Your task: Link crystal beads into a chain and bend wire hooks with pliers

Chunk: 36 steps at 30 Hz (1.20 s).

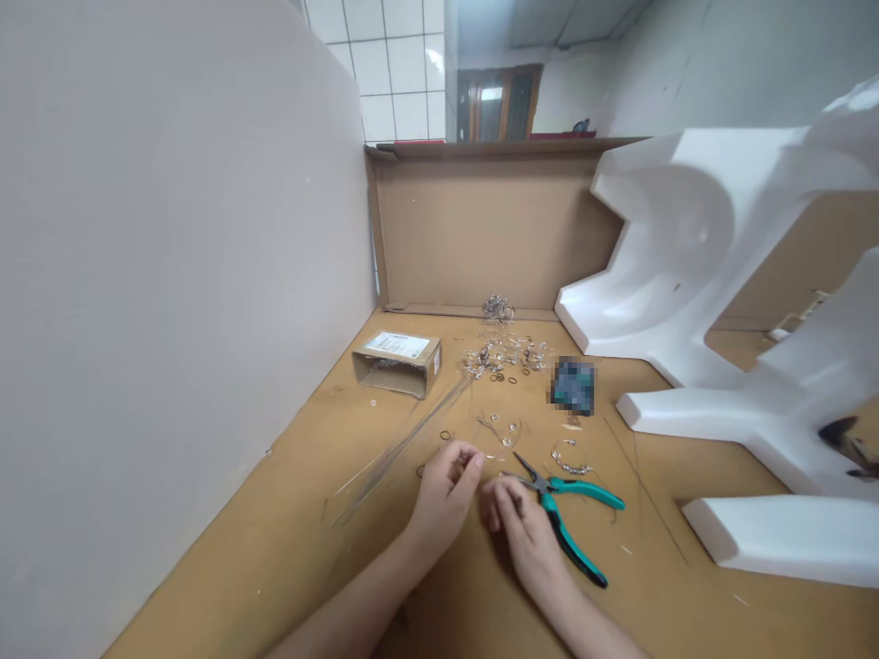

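My left hand [446,485] is closed in a pinch, with a short bit of thin wire [494,458] showing at its fingertips. Close by, my right hand [530,540] has its fingers curled together; what they hold, if anything, is too small to make out. Pliers [583,491] with green and black handles lie spread apart, just beyond the right hand. Ahead of both hands are several clear beads [506,442] among bits of wire. A curved wire strung with beads [575,469] rests beyond the pliers.
A bundle of long thin wires [398,448] lies left of the hands, near an open-ended small cardboard box [431,371]. Farther back are heaped shiny pieces [504,352] and dark rings [512,381]. A pixelated dark item [573,386] and white foam shapes [666,412] stand right; a pale panel [171,275] rises left.
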{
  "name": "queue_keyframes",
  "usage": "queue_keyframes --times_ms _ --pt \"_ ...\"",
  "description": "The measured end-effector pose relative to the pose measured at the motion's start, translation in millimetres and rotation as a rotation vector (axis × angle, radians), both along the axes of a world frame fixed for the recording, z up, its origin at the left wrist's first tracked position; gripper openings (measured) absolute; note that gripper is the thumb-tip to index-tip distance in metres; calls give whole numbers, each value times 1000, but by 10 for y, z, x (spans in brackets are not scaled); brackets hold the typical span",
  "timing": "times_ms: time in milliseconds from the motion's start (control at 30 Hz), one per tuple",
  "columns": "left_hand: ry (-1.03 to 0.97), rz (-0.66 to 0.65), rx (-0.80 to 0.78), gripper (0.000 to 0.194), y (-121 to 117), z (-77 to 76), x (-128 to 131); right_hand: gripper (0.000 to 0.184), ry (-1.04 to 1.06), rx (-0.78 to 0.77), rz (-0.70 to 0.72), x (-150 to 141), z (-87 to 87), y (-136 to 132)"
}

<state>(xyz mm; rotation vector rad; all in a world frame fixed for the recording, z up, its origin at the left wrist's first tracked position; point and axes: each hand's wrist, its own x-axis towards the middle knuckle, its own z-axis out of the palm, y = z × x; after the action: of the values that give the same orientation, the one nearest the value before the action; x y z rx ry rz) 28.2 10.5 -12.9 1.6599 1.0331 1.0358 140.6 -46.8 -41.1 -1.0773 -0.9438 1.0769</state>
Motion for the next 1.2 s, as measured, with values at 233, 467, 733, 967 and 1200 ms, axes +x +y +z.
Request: queue_keyframes --times_ms 233,467,733,967,1200 --pt "-119 30 -70 28 50 -64 -30 34 63 -100 110 -16 -42 53" --pt "-212 -494 -430 34 -48 -50 10 53 228 -338 460 54 137 -41" --pt "-301 -390 -584 33 -79 -42 -4 44 230 -346 474 16 103 -31" --pt "-285 -241 -561 33 37 -38 -49 31 8 -274 380 55 39 1" --pt "-314 -308 -437 35 -2 11 -25 27 167 -295 290 39 113 -27"
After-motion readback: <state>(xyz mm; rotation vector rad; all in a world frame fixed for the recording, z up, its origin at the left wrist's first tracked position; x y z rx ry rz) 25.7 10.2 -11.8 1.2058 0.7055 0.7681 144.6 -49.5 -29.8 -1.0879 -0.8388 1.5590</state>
